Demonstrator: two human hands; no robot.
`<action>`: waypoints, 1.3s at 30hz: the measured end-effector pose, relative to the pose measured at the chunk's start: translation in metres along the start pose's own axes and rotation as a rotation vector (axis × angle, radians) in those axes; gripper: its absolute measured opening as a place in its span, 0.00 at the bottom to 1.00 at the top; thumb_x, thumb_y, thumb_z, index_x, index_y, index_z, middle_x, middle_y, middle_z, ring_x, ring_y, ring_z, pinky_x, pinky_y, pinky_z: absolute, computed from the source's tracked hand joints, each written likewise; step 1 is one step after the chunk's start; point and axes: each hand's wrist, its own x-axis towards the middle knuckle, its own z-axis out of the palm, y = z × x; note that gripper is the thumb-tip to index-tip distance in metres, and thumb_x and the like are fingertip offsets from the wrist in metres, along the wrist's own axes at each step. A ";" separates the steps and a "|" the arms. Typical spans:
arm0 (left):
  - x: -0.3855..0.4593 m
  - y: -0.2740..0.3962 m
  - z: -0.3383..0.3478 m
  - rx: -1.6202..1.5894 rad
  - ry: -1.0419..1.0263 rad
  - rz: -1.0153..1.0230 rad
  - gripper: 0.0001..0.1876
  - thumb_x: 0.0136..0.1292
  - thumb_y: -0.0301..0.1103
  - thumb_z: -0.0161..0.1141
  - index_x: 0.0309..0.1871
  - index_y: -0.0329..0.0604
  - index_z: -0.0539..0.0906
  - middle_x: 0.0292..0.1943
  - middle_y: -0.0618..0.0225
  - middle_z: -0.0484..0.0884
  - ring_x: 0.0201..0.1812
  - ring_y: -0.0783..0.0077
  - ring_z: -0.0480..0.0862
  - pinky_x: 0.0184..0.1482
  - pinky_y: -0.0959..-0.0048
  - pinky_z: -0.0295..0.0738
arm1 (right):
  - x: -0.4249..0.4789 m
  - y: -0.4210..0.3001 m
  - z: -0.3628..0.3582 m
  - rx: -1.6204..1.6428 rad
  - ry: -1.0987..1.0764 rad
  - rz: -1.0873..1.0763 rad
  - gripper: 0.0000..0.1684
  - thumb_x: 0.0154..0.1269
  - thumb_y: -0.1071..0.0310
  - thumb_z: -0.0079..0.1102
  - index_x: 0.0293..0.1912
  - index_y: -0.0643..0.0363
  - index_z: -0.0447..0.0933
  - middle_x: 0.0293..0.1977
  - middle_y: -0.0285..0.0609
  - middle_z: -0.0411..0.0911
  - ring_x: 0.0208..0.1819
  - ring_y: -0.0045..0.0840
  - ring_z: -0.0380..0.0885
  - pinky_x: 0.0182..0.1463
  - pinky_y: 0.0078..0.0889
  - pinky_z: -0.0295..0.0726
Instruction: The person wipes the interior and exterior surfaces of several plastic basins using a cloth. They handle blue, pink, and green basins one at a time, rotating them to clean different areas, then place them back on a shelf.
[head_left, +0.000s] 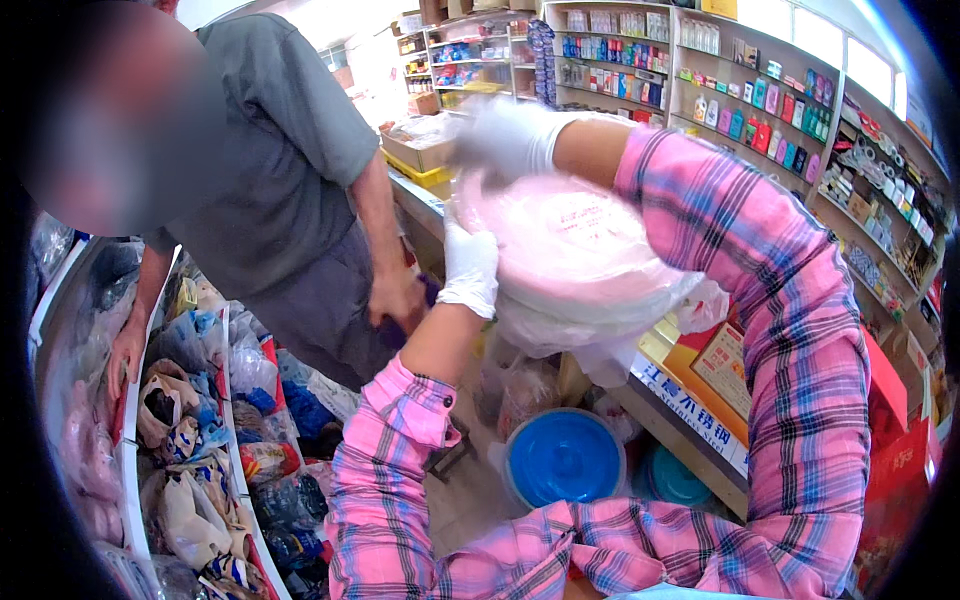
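A large round pink item wrapped in clear plastic (574, 240), with red writing on its top, is in front of me. My left hand (470, 262), in a white glove, grips its near left edge. My right hand (506, 139), also gloved and blurred by motion, is at the far upper edge of the wrapped item; its fingers look dark and I cannot tell whether they hold the plastic. Loose clear plastic hangs below the bundle, beside a glass-topped counter (690, 405).
A person in a grey shirt (300, 150) stands at the left beside bins of bagged goods (187, 517). A blue plastic tub (566, 459) and a teal one (679, 476) sit on the floor below. Shelves of bottles (757, 135) line the far wall; a cardboard box (420, 154) stands beyond my hands.
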 end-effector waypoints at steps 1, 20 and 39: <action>-0.005 0.007 0.001 0.043 -0.070 0.092 0.33 0.45 0.13 0.49 0.62 0.33 0.66 0.53 0.58 0.76 0.54 0.62 0.77 0.54 0.72 0.74 | 0.011 -0.016 0.007 -0.089 -0.040 -0.220 0.46 0.43 0.54 0.72 0.63 0.46 0.66 0.55 0.49 0.70 0.61 0.46 0.68 0.59 0.51 0.72; -0.002 0.016 0.025 -0.040 0.046 0.246 0.33 0.46 0.08 0.43 0.60 0.33 0.70 0.57 0.56 0.75 0.60 0.63 0.74 0.65 0.72 0.65 | -0.045 0.159 0.094 -0.233 -0.395 0.330 0.13 0.52 0.68 0.59 0.39 0.61 0.83 0.39 0.56 0.82 0.44 0.45 0.82 0.48 0.41 0.81; -0.001 0.013 0.031 0.150 0.063 0.238 0.32 0.43 0.11 0.46 0.58 0.32 0.73 0.54 0.57 0.75 0.54 0.66 0.75 0.58 0.77 0.69 | -0.127 0.091 -0.020 0.524 -0.412 0.920 0.28 0.59 0.49 0.55 0.34 0.70 0.81 0.27 0.51 0.81 0.27 0.35 0.82 0.30 0.37 0.80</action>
